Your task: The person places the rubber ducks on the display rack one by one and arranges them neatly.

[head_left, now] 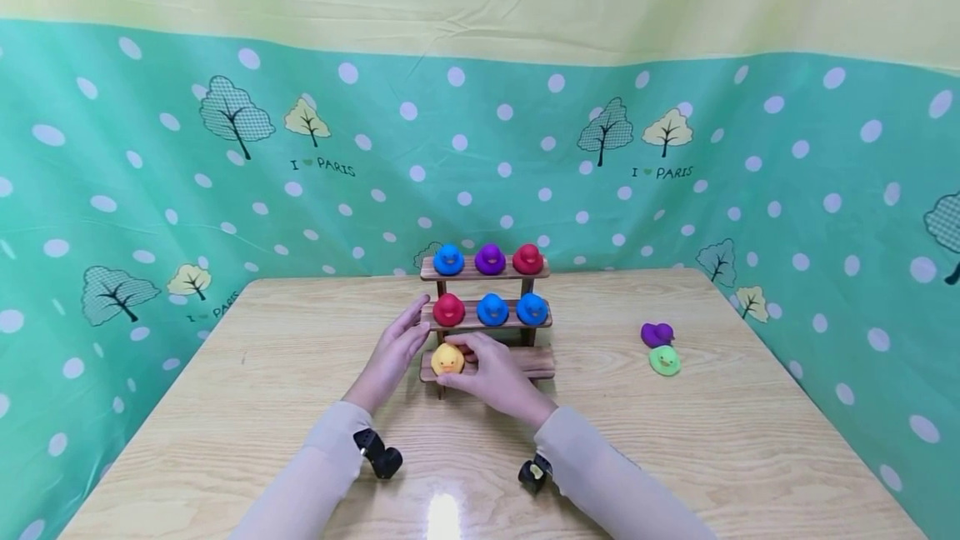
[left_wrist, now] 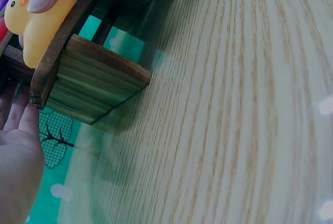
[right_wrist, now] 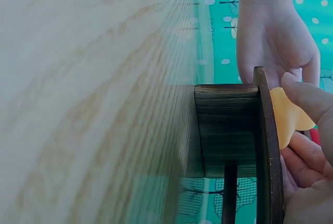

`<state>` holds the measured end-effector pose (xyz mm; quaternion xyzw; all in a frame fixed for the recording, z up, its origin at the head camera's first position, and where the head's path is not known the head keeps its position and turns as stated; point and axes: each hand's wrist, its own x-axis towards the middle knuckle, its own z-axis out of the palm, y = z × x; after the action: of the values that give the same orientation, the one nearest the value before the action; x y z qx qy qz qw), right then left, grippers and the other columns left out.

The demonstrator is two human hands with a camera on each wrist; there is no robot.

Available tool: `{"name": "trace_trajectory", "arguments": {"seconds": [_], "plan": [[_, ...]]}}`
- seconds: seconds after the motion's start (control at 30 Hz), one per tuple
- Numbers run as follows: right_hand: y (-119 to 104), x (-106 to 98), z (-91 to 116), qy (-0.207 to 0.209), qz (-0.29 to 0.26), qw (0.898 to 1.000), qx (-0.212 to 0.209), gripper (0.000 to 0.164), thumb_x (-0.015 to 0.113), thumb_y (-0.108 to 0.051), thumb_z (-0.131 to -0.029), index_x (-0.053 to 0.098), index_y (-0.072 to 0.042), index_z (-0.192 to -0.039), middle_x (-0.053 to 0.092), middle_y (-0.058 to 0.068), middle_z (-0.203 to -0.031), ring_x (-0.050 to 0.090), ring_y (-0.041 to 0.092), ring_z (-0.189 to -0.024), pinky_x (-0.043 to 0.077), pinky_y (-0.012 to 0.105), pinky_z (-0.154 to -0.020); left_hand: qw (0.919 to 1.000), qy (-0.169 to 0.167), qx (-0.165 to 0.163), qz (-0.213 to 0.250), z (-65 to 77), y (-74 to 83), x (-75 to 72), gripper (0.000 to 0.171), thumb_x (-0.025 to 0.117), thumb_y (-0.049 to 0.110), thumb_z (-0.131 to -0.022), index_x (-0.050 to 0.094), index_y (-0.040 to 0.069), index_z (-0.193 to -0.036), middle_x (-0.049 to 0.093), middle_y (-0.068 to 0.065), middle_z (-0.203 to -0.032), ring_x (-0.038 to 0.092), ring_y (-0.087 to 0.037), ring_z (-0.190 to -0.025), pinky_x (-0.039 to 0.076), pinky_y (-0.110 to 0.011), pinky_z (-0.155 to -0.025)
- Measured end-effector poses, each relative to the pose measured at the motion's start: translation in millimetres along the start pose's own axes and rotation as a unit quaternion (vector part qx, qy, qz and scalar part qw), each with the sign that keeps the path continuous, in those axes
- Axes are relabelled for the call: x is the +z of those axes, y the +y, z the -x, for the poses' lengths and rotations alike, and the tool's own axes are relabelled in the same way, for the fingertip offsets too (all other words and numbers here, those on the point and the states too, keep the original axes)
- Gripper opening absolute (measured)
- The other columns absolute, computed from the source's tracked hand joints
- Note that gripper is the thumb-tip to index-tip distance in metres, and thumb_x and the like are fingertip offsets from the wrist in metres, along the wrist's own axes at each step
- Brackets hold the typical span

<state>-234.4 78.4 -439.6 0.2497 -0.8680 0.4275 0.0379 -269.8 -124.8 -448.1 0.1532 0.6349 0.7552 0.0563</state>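
A yellow rubber duck (head_left: 447,361) sits at the left end of the bottom shelf of a small three-tier wooden stand (head_left: 534,362). My right hand (head_left: 497,375) pinches this duck between thumb and fingers from its right side. In the left wrist view, the right thumb lies across the duck's (left_wrist: 40,31) head. My left hand (head_left: 388,357) is held at the stand's left end, fingers extended and nothing in its grasp. Seen from the right wrist, the left hand (right_wrist: 274,37) is just past the end of the shelf.
On the top shelf are blue (head_left: 448,260), purple (head_left: 491,260) and red (head_left: 528,260) ducks. The middle one bears a red duck (head_left: 448,310) and two blue ducks (head_left: 492,310). Purple (head_left: 657,334) and green (head_left: 664,361) ducks lie on the table to the right. A dotted curtain (head_left: 510,140) surrounds the table.
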Motion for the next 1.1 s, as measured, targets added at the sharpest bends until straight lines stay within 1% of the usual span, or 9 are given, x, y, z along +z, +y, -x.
{"name": "trace_trajectory", "arguments": {"seconds": [0.13, 0.33, 0.4, 0.5, 0.57, 0.67, 0.8, 0.9, 1.1], "plan": [[-1.7, -2.1, 0.5, -0.006, -0.009, 1.000, 0.006, 0.063, 0.082, -0.036, -0.084, 0.060, -0.011, -0.137, 0.059, 0.002, -0.132, 0.060, 0.012, -0.108, 0.055, 0.026, -0.091, 1.0000, -0.001, 0.005, 0.001, 0.1, -0.6, -0.9, 0.057, 0.045, 0.014, -0.107, 0.024, 0.005, -0.159, 0.008, -0.013, -0.166, 0.006, -0.023, -0.152, 0.023, -0.036, -0.121], [-0.9, -6.6, 4.7, -0.018, -0.028, 0.999, 0.006, 0.062, 0.082, -0.034, -0.085, 0.059, -0.009, -0.137, 0.059, 0.002, -0.130, 0.060, 0.013, -0.107, 0.055, 0.030, -0.092, 1.0000, 0.001, 0.004, 0.000, -0.3, -2.6, -1.8, 0.057, 0.047, 0.015, -0.107, 0.025, 0.005, -0.159, 0.010, -0.012, -0.166, 0.007, -0.023, -0.152, 0.024, -0.035, -0.121], [0.5, -9.4, 7.7, -0.024, -0.045, 0.999, 0.006, 0.061, 0.081, -0.031, -0.086, 0.058, -0.008, -0.138, 0.059, 0.002, -0.129, 0.060, 0.016, -0.108, 0.055, 0.033, -0.093, 1.0000, 0.001, 0.006, -0.001, -0.6, -3.1, -2.1, 0.057, 0.047, 0.015, -0.107, 0.025, 0.005, -0.159, 0.010, -0.012, -0.166, 0.007, -0.023, -0.152, 0.024, -0.035, -0.120], [2.2, -15.0, 13.1, -0.033, -0.056, 0.998, 0.006, 0.058, 0.080, -0.028, -0.088, 0.058, -0.008, -0.138, 0.058, 0.004, -0.130, 0.060, 0.021, -0.112, 0.054, 0.034, -0.095, 1.0000, 0.000, 0.007, -0.003, -0.9, -3.2, -2.2, 0.058, 0.047, 0.015, -0.106, 0.025, 0.005, -0.159, 0.010, -0.013, -0.166, 0.008, -0.024, -0.152, 0.025, -0.035, -0.120], [3.8, -19.0, 16.4, -0.037, -0.051, 0.998, 0.003, 0.056, 0.078, -0.026, -0.089, 0.058, -0.008, -0.138, 0.059, 0.006, -0.129, 0.061, 0.024, -0.113, 0.054, 0.035, -0.096, 1.0000, 0.000, 0.007, -0.003, -0.9, -3.1, -2.2, 0.058, 0.047, 0.014, -0.106, 0.025, 0.005, -0.159, 0.010, -0.013, -0.166, 0.008, -0.024, -0.152, 0.025, -0.035, -0.120], [5.1, -26.3, 20.8, -0.038, -0.030, 0.999, -0.002, 0.054, 0.078, -0.024, -0.090, 0.059, -0.007, -0.137, 0.060, 0.008, -0.126, 0.061, 0.023, -0.113, 0.054, 0.035, -0.096, 1.0000, 0.004, 0.005, -0.002, -0.7, -2.6, -2.1, 0.058, 0.047, 0.014, -0.106, 0.025, 0.005, -0.159, 0.010, -0.014, -0.166, 0.008, -0.024, -0.152, 0.025, -0.034, -0.120], [7.1, -36.3, 26.0, -0.035, -0.011, 0.999, 0.003, 0.052, 0.078, -0.022, -0.089, 0.061, -0.008, -0.136, 0.062, 0.004, -0.120, 0.061, 0.018, -0.110, 0.055, 0.035, -0.094, 1.0000, 0.006, 0.001, 0.000, -0.4, -1.8, -1.9, 0.057, 0.047, 0.014, -0.106, 0.025, 0.006, -0.159, 0.010, -0.014, -0.166, 0.009, -0.025, -0.152, 0.025, -0.034, -0.120], [10.1, -42.7, 29.9, -0.032, -0.007, 0.999, 0.006, 0.049, 0.078, -0.022, -0.090, 0.062, -0.009, -0.134, 0.063, 0.001, -0.118, 0.061, 0.016, -0.107, 0.055, 0.033, -0.093, 1.0000, 0.006, -0.001, 0.000, -0.1, -1.3, -1.5, 0.057, 0.047, 0.014, -0.106, 0.025, 0.006, -0.159, 0.010, -0.014, -0.165, 0.010, -0.025, -0.152, 0.025, -0.035, -0.120], [17.6, -55.5, 37.5, -0.025, -0.011, 1.000, 0.007, 0.046, 0.077, -0.020, -0.090, 0.064, -0.007, -0.132, 0.062, 0.001, -0.117, 0.061, 0.015, -0.106, 0.056, 0.033, -0.092, 1.0000, 0.005, -0.001, 0.000, 0.7, -0.2, -0.7, 0.057, 0.047, 0.014, -0.106, 0.025, 0.006, -0.159, 0.011, -0.013, -0.165, 0.010, -0.026, -0.152, 0.025, -0.035, -0.120]]}}
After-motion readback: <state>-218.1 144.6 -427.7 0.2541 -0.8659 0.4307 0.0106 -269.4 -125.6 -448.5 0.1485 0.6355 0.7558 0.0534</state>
